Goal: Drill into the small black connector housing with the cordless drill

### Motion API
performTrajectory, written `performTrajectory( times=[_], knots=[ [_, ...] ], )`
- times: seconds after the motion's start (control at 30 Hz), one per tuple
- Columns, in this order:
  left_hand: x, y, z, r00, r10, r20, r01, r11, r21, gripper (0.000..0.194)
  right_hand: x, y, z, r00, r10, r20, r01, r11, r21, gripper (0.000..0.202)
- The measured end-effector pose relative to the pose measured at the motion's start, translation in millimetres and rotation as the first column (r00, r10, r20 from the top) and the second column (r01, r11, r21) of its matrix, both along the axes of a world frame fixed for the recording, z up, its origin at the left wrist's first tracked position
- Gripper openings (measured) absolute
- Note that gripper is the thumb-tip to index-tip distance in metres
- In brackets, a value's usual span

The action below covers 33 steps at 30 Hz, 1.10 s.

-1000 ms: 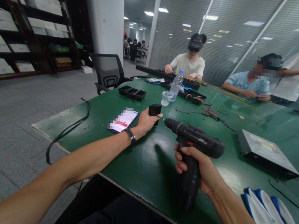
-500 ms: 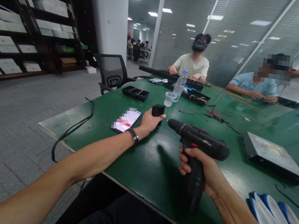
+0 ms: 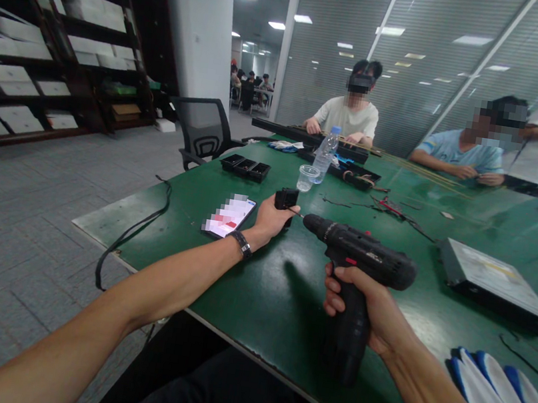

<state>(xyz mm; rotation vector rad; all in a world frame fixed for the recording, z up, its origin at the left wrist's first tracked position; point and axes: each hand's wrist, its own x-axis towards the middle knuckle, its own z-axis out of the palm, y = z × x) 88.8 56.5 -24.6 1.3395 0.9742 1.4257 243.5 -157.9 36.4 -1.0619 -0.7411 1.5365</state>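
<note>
My right hand [image 3: 360, 296] is wrapped round the handle of a black power drill [image 3: 367, 253], which points left, a finger near its trigger. The thin bit in the drill's chuck reaches to my left hand [image 3: 271, 219], whose fingers are closed on a small black part [image 3: 286, 197]. Whether the bit touches that part cannot be made out. Just left of my left wrist, a phone [image 3: 233, 218] with a lit screen lies on the green table [image 3: 244, 299].
Behind my left hand stand a plastic cup [image 3: 307, 178], a water bottle [image 3: 325, 156] and black trays [image 3: 245, 167]. A metal box [image 3: 499, 283] and white-blue gloves [image 3: 502, 398] lie at the right. A strap [image 3: 135, 232] hangs over the left edge. Several people are across the table.
The whole view has shifted very slightly. Both hands, the drill and the black part hold nearly the same positions.
</note>
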Motion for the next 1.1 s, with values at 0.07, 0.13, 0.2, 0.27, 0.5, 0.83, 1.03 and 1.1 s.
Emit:
performTrajectory(
  times=[0.07, 0.13, 0.2, 0.27, 0.5, 0.83, 1.03, 1.1],
  knots=[
    [0.1, 0.4, -0.2, 1.000, -0.001, 0.000, 0.001, 1.000, 0.003, 0.031, -0.4, 0.1, -0.1, 1.000, -0.001, 0.002, 0.001, 1.000, 0.001, 0.017],
    [0.1, 0.6, -0.5, 1.000, 0.002, -0.010, -0.002, 1.000, 0.014, 0.030, -0.4, 0.3, -0.4, 1.000, -0.002, 0.001, 0.002, 1.000, 0.001, 0.017],
    [-0.1, 0.5, -0.8, 1.000, 0.008, -0.022, -0.007, 1.000, 0.021, 0.030, -0.4, 0.4, -0.7, 1.000, -0.003, -0.004, 0.003, 1.000, -0.003, 0.017],
    [-0.3, 0.2, -1.0, 0.999, 0.014, -0.031, -0.013, 1.000, 0.021, 0.030, -0.2, 0.4, -1.0, 1.000, -0.003, -0.009, 0.003, 1.000, -0.007, 0.017],
    [-0.4, -1.8, 1.3, 1.000, 0.009, -0.028, -0.009, 1.000, 0.000, 0.029, 0.4, 0.4, -2.7, 1.000, 0.004, -0.009, -0.003, 1.000, 0.013, 0.015],
    [-0.6, -3.0, 2.0, 1.000, 0.001, -0.001, -0.001, 1.000, -0.016, 0.030, 0.7, 0.8, -1.4, 1.000, 0.001, 0.007, -0.001, 1.000, 0.005, 0.017],
    [0.1, -0.6, 0.2, 1.000, 0.005, -0.008, -0.005, 1.000, -0.006, 0.029, 0.0, 0.5, -1.1, 1.000, -0.008, -0.004, 0.008, 1.000, 0.001, 0.015],
    [0.1, -0.4, -0.2, 1.000, 0.001, -0.009, -0.001, 1.000, 0.000, 0.029, 0.7, 0.8, -1.6, 1.000, -0.003, -0.010, 0.003, 1.000, 0.003, 0.014]
  ],
)
